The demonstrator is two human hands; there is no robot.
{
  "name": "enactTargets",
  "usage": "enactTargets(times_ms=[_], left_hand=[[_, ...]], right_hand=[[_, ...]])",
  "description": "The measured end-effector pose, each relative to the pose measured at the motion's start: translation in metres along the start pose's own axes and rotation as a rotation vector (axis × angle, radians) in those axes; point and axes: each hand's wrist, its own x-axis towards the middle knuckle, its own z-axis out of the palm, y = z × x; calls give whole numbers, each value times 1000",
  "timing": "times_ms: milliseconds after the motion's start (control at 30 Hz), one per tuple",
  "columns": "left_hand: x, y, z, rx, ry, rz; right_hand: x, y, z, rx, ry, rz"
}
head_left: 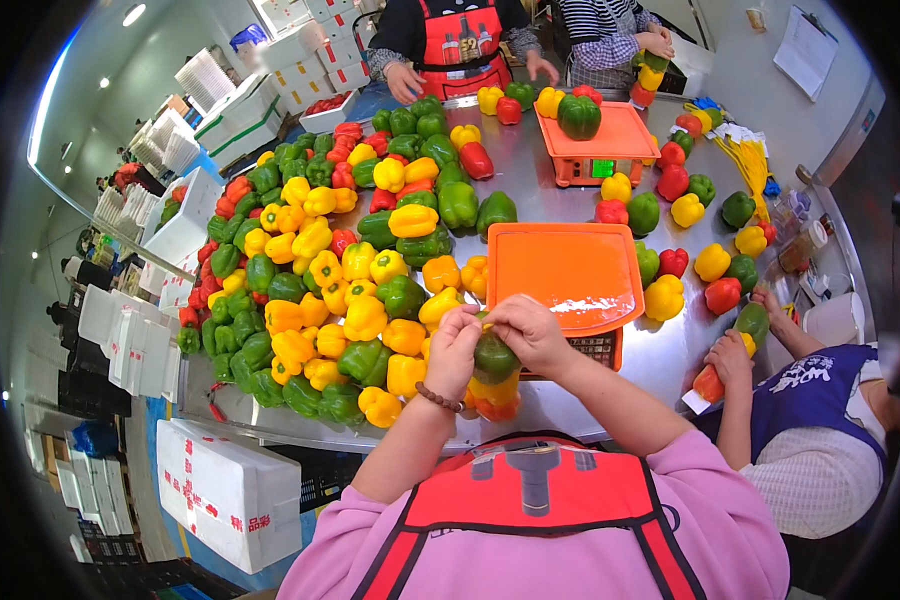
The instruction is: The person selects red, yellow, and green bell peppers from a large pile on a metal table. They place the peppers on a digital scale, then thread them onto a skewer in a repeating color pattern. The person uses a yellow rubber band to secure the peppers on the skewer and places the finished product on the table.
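Pink-sleeved hands: our left hand [452, 345] and right hand [530, 332] meet with fingertips drawn narrow, both pinching at the top of the pepper stack [497, 365]; the yellowish scrap between them is too small to make out.
Pepper stack: it sits right below our fingers, at the near side of the table, green on top, then yellow, then orange-red; its shine suggests clear wrap, and we cannot tell whether its base rests on anything.
Step in hand: we judge that we are closing the wrap at its neck.
Next move: it likely calls for keeping the neck gathered while we draw the closure snug, sparing the green skin.
Beaded bracelet [438, 398]: small, round, dark brown beads ring our left wrist.
Orange scale [565, 270]: just beyond our hands, its smooth plastic tray is flat with rounded corners.
Steel table [550, 412]: brushed grey metal with a soft glare lies under everything we handle.
Pepper heap [310, 290]: to our left, waxy, lobed, blocky shapes pile up in yellow, green and red.
Co-worker's hand [732, 358]: at our right, it holds a similar stack.
Yellow strands [742, 165]: farther off, thin and limp, they lie bunched.
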Motion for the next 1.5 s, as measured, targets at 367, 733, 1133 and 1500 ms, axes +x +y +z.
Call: enactTargets(times_ms=[367,733,1133,1500], left_hand=[[3,2,7,311,-64,191],[-3,16,9,387,-216,150],[-9,26,15,413,-221,154],[-15,26,12,525,-303,221]], right_hand=[[-24,12,34,666,270,377],[-31,4,25,1163,459,744],[-19,-5,15,698,285,510],[-34,0,16,1183,522,742]])
